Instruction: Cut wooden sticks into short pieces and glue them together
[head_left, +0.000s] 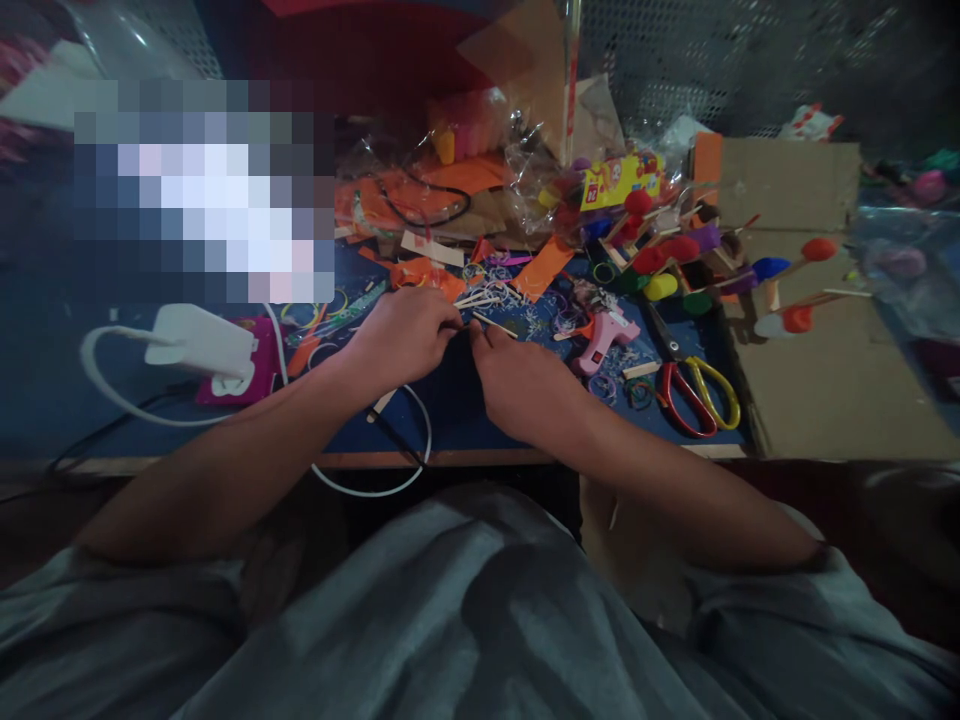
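My left hand point(416, 335) and my right hand point(521, 380) meet fingertip to fingertip over the blue tabletop. Both are closed in a pinch around something small and dark that their fingers mostly hide. A thin wooden stick point(495, 325) shows just beyond my right fingers; whether they grip it I cannot tell. Several more matchstick-like sticks point(480, 298) lie past the fingertips among paper shreds and orange paper scraps point(546, 268). Right of my right hand lie a pink glue gun point(606, 338) and scissors point(694, 385) with red and yellow handles.
A white charger point(202, 345) sits in a magenta socket block point(262, 355) at left, its white cable point(427, 420) looping over the table edge. Colourful clay-tipped sticks point(679, 250) lie beside a cardboard sheet point(832, 385) at right. Plastic wrapping and a yellow packet point(622, 182) stand behind.
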